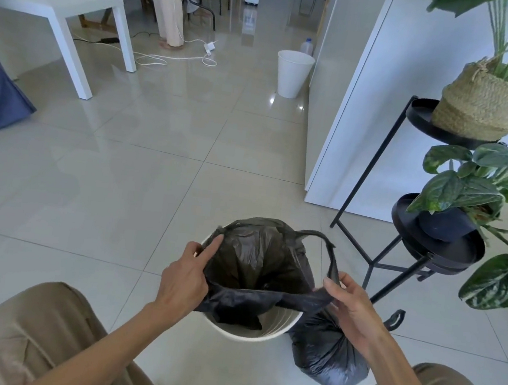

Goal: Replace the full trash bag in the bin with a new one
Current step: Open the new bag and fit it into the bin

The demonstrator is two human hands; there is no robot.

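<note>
A white bin (pixel 275 329) stands on the floor between my knees. A new black trash bag (pixel 257 262) hangs open inside it, its mouth spread over the far rim. My left hand (pixel 184 274) grips the bag's left edge, index finger stretched along the rim. My right hand (pixel 352 305) pinches the bag's right handle loop, which arches up above the bin. The full trash bag (pixel 327 357), black and tied, lies on the floor just right of the bin, partly hidden behind my right forearm.
A black metal plant stand (pixel 377 263) with potted plants stands close on the right. A second white bin (pixel 293 73) sits farther back by a white cabinet (pixel 351 108). A white table (pixel 61 9) and loose cables (pixel 173 58) are at the back left.
</note>
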